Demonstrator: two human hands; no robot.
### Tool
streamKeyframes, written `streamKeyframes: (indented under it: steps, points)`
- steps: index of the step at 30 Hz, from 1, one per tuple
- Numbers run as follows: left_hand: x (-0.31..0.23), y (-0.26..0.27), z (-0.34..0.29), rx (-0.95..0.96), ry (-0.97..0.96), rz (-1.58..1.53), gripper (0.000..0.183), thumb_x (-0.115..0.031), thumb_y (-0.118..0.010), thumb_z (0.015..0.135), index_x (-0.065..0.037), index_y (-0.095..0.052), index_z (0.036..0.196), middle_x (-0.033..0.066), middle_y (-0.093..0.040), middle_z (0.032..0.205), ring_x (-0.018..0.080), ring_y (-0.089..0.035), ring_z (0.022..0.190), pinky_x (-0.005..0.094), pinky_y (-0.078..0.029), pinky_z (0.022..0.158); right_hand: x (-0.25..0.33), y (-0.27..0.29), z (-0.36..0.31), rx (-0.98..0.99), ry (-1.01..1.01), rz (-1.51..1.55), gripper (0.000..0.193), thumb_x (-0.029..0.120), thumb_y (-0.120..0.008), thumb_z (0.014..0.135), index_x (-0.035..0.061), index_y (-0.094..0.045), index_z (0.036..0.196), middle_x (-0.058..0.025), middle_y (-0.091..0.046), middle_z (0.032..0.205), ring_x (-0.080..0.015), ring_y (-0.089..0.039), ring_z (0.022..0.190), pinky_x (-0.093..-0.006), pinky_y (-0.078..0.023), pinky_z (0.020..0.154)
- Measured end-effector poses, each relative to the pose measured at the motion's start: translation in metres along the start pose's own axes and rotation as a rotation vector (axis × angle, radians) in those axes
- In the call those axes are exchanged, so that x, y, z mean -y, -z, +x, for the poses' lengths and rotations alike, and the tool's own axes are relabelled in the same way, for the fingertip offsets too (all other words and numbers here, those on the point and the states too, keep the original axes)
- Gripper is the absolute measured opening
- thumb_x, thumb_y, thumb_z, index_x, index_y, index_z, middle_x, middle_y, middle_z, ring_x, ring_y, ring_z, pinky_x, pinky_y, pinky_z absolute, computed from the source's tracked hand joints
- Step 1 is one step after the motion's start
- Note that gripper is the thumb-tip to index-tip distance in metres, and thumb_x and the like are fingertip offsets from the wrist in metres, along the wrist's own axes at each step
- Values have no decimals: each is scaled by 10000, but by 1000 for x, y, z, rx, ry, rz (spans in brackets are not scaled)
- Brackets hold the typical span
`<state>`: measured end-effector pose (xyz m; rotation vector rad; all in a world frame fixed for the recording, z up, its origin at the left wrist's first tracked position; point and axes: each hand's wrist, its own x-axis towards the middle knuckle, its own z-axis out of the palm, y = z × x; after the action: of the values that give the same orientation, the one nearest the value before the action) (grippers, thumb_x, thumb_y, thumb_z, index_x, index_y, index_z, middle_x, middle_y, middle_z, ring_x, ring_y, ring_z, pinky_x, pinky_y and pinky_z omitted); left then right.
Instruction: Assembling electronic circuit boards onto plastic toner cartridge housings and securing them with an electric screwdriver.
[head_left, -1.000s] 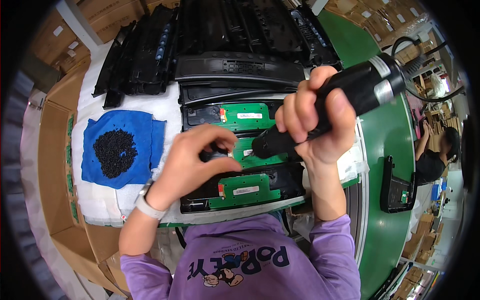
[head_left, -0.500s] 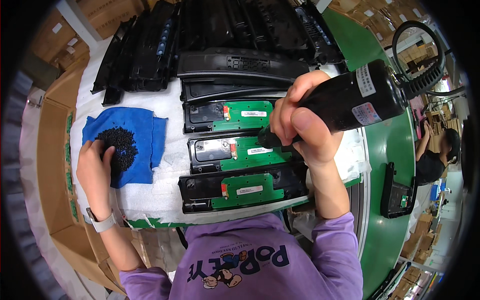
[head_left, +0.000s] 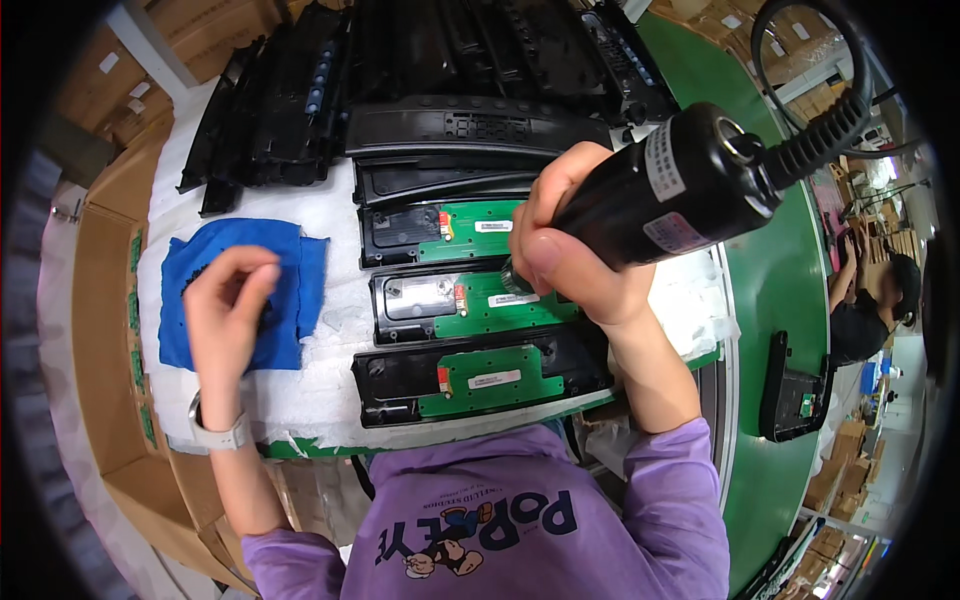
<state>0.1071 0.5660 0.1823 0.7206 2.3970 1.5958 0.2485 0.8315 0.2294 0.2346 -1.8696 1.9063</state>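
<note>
My right hand [head_left: 585, 235] is wrapped round a black corded electric screwdriver [head_left: 655, 190]. The driver's nose points down over the middle one of three black plastic housings, at its green circuit board [head_left: 480, 318]; whether the bit touches is hidden. Above a blue cloth [head_left: 285, 330], my left hand [head_left: 232, 305] holds thumb and fingers pinched together; what lies between them is too small to make out. That hand mostly covers the pile of small black screws [head_left: 197, 275] on the cloth. Nearer me lies another housing with a green board [head_left: 490, 383], and a third board [head_left: 480, 228] sits behind.
Black panels [head_left: 470, 128] and stacked black casings [head_left: 430, 50] fill the back of the white-padded table. The screwdriver's cable [head_left: 835, 130] loops at upper right. A green surface [head_left: 765, 480] on the right bears a black housing [head_left: 795, 390]. Farther right, another person [head_left: 870, 310] works.
My left hand has lifted off the screw pile and shifted right, its fingers pinched. My right hand has moved slightly left with the screwdriver, whose rear end has swung left.
</note>
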Motion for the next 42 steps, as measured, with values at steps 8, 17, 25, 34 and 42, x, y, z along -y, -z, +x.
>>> streamKeyframes:
  steps: [8,17,25,34,42]
  points:
    - [-37,-84,-1,363,-138,54,82,-70,-625,763,12,-622,776,118,-620,695,162,-573,556,249,-424,525,3,-3,-3,33,47,-65,253,31,-645,719,-1,-443,868,-31,-453,574,-103,-463,466,-234,-387,429]
    - [-57,-89,-15,486,-95,-90,86,-53,-663,746,-4,-605,785,15,-563,720,49,-477,603,190,-369,527,19,10,2,-162,210,715,294,311,-439,895,52,-466,1030,-32,-440,556,-147,-428,410,-329,-419,484]
    - [-44,-89,-16,525,0,-376,76,-10,-677,733,0,-607,763,4,-573,747,34,-484,633,163,-370,539,13,7,-2,-160,217,689,285,307,-441,884,60,-467,1025,-31,-444,558,-147,-428,408,-346,-423,490]
    - [-42,-88,-17,512,88,-352,103,-6,-704,707,0,-612,753,-9,-577,716,15,-478,617,152,-367,537,10,1,-1,-135,204,686,282,291,-450,879,54,-449,1032,-37,-446,561,-146,-427,408,-344,-426,491]
    - [-43,-87,-19,525,115,-346,134,36,-713,685,1,-599,746,-14,-565,713,21,-498,624,149,-387,569,8,-5,-1,-94,175,653,249,249,-459,869,53,-409,1014,-44,-435,555,-145,-415,400,-333,-417,468]
